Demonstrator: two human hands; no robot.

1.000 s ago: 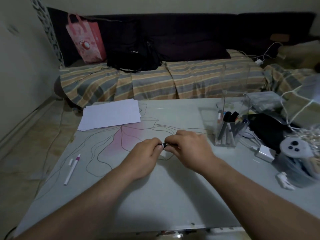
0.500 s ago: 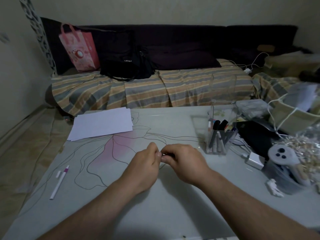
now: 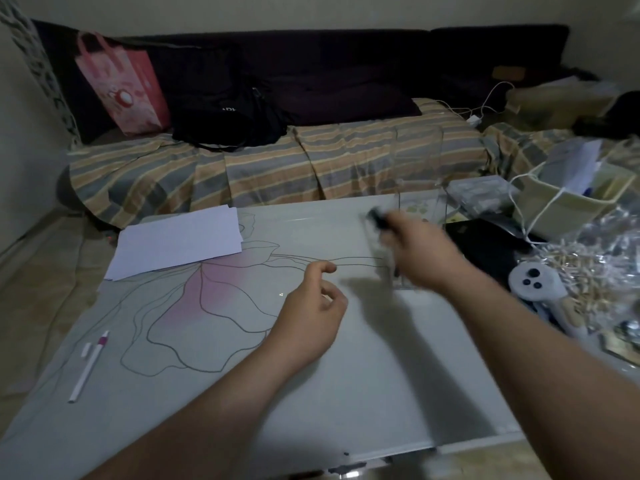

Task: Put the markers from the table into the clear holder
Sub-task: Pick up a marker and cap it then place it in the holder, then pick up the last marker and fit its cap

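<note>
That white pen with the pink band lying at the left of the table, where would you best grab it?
Pinch the white pen around the middle of its long barrel, coming straight down from above. It lies flat on the table with open space on both sides, and the left hand looks nearer and empty.

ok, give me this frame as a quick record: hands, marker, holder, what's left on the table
right hand: raised at the holder, gripping a dark marker; motion-blurred
left hand: open, empty, just above the table
holder: clear, upright, far right of table, partly hidden by the right hand; contents not readable
left on table: white pen with pink band near the left edge, small white cap beside it
also: paper at the far left
</note>
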